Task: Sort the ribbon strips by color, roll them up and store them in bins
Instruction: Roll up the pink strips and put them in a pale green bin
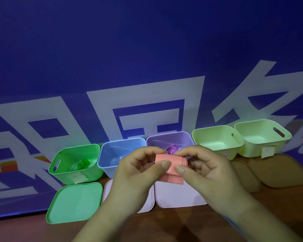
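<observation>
Nearest you, your left hand point(138, 172) and right hand point(205, 168) both pinch one salmon-pink ribbon strip point(171, 169), partly rolled, held in the air above the lids; thumbs press its front face, and the fingertips behind it are hidden. Below your hands, on the brown table point(278, 206), lie five flat lids: one green square plastic lid point(75, 201), two pale pink lids point(180, 194), the left one mostly covered by your left wrist, and two tan lids point(280, 172) at the right, the nearer one cut off by your right hand. Beyond them stands a row of five open plastic bins: one green bin point(73, 165) holding a green ribbon roll point(81, 164), one light blue bin point(119, 152) whose contents you cannot make out, one lilac bin point(170, 140) with a purple ribbon roll point(171, 150) half hidden by your fingers, and two pale yellow-green bins point(217, 138). Behind everything hangs a blue banner with large white characters point(147, 67), cut off at the edges.
</observation>
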`<state>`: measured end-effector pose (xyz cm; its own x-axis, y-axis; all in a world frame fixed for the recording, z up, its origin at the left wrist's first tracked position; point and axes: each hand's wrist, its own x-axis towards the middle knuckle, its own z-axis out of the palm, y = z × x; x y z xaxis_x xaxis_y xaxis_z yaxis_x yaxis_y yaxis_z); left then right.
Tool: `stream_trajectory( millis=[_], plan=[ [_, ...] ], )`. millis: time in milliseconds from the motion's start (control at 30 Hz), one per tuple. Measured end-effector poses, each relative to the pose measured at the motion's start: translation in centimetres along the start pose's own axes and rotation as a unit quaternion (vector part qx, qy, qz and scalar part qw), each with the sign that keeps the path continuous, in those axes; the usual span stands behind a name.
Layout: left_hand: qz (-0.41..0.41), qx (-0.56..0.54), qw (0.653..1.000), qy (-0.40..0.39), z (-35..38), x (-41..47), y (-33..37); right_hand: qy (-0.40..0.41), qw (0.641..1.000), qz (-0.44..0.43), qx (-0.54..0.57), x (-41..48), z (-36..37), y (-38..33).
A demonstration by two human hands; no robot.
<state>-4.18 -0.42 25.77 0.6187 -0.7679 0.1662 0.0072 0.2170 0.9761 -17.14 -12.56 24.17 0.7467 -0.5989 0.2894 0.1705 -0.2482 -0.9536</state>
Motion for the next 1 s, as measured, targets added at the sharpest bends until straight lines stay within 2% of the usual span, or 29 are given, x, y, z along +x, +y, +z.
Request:
stream_trajectory(
  millis=[133, 400, 600, 833, 1000],
  plan=[
    [-0.007, 0.012, 1.000, -0.016, 0.4, 0.0, -0.3, 0.011, 1.000, 0.013, 0.011, -0.2, -0.3, 0.3],
    [0.120, 0.169, 0.977, -0.049, 0.6, 0.1, -2.0, 0.018, 0.990, 0.079, 0.113, 0.0, -1.8, 1.2],
    [0.095, 0.222, 0.966, -0.094, 2.3, 1.7, -3.5, 0.049, 0.977, 0.140, 0.154, 0.1, -4.1, 3.1],
    [0.022, 0.199, 0.975, -0.097, 7.0, 4.1, -7.6, 0.100, 0.968, 0.207, 0.098, 0.0, -8.8, 7.2],
    [-0.021, 0.236, 0.965, -0.113, 11.0, 7.2, -10.8, 0.121, 0.964, 0.227, 0.060, 0.3, -13.6, 11.0]
  ],
)
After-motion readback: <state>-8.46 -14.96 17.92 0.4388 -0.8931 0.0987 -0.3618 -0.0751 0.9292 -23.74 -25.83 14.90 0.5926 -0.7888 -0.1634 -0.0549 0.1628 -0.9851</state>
